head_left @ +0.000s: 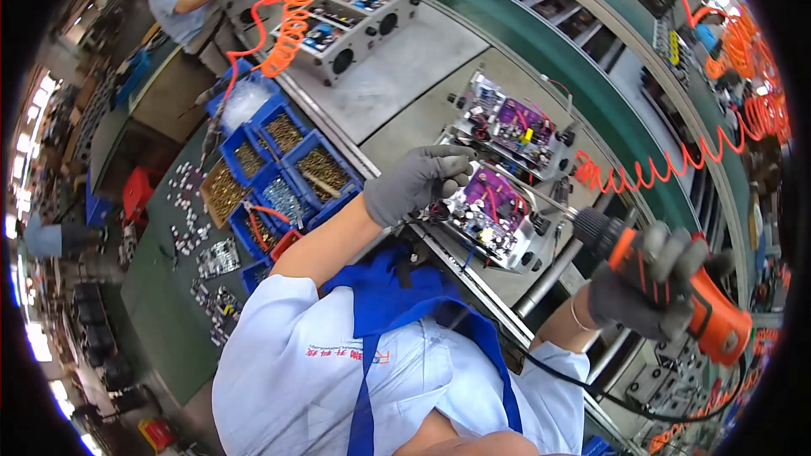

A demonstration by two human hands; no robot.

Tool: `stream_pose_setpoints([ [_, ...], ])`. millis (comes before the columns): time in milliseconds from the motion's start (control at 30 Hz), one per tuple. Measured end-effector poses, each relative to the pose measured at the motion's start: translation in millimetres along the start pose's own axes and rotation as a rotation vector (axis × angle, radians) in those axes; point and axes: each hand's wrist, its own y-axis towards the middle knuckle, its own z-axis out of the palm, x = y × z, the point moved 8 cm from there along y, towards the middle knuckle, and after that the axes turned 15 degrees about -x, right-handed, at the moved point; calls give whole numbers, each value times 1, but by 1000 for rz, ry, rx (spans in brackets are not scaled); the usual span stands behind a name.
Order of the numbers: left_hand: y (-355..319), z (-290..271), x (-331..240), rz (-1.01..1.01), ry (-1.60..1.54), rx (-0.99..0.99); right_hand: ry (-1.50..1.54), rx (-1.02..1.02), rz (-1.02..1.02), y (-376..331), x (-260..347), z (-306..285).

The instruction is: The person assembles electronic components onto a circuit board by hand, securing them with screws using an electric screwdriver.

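Observation:
My right hand (646, 287), in a grey glove, grips an orange and black electric drill (718, 314). Its long thin bit (528, 190) points left across an open electronics unit (486, 228) with a purple board, white parts and red wires. At the bit's tip is my gloved left hand (421, 183). The fingers of that hand are bent and pinched together; whatever is between them is too small or hidden to make out. A second, similar unit (511, 131) stands just beyond the first.
Blue bins (287, 165) of screws and small metal parts stand on my left, with loose parts strewn on a green table (160, 274). Farther off are metal cases (351, 42) and a person (190, 0). Orange coiled hoses (291, 25) hang overhead; a black cable (608, 397) trails from the drill.

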Motion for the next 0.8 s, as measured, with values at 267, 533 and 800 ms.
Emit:
stream_pose_setpoints([
  [267, 31, 10, 9, -80, -174, 18, -211, 1, 13, 5, -38, 0],
  [533, 50, 14, 2, -175, -283, 58, -336, -61, 14, 13, -73, -4],
  [800, 73, 17, -10, -195, -293, 123, -261, -23, 83, 26, -104, -2],
])
